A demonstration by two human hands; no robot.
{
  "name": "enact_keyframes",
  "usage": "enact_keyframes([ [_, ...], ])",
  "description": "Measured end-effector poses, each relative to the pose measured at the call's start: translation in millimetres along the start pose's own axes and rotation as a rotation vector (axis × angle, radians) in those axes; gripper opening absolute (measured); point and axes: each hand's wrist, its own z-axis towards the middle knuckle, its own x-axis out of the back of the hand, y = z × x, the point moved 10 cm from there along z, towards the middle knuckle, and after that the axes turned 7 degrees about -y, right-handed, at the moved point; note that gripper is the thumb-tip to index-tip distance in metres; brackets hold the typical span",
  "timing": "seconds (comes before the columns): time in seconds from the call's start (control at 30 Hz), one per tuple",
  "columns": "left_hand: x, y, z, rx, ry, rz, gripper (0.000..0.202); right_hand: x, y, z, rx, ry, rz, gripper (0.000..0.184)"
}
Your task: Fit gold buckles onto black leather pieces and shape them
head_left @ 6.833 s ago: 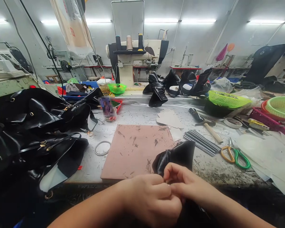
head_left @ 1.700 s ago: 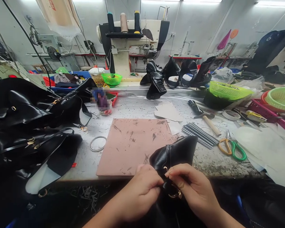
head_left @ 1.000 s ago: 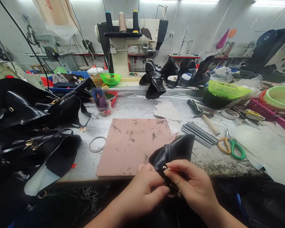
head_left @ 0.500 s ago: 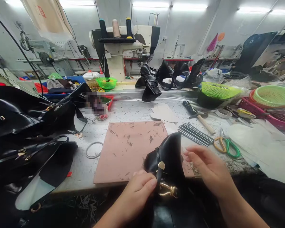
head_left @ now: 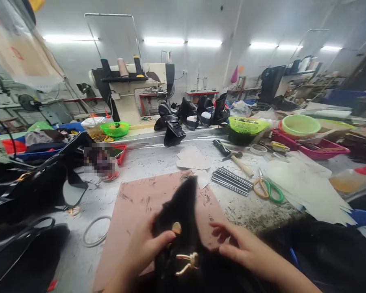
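A black leather boot upper (head_left: 183, 215) stands partly over the pink board (head_left: 134, 203), its pointed top edge turned up and blurred. On it are a gold strap tip (head_left: 176, 228) and a gold knot-shaped buckle (head_left: 187, 262). My left hand (head_left: 140, 248) grips the upper's left side, thumb beside the gold tip and the other fingers behind the leather. To the right of the upper, my right hand (head_left: 239, 248) is held with fingers apart and nothing in them. The lower part of the upper merges into dark material below.
More black leather uppers (head_left: 27, 256) lie along the left, near a grey ring (head_left: 94, 232). Scissors (head_left: 268, 189), a hammer (head_left: 240, 162), dark strips (head_left: 230, 181) and pale sheets (head_left: 301, 183) lie on the right. Finished-looking black boots (head_left: 173, 132) and a sewing machine (head_left: 125, 89) are behind.
The camera view has swung right and up, so the bench appears shifted left. My left hand's thumb now sits nearer the gold strap tip; my right hand has lowered beside the upper.
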Motion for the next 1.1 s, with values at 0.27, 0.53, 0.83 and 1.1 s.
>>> enact_keyframes([
  [0.27,-20.7,150,-39,-0.818,0.482,1.565,0.016,123,57,43,-0.136,0.493,-0.513,0.026],
  [0.53,-152.8,66,-36,-1.180,-0.009,1.219,0.026,160,80,108,-0.279,0.592,-0.750,0.014],
  [0.83,-23.7,65,22,-0.277,0.154,1.249,0.070,167,73,110,-0.280,0.664,-0.792,0.013],
  [1.1,-93.1,-29,14,-0.234,-0.413,1.060,0.081,124,51,62,-0.153,0.541,-0.454,0.048],
])
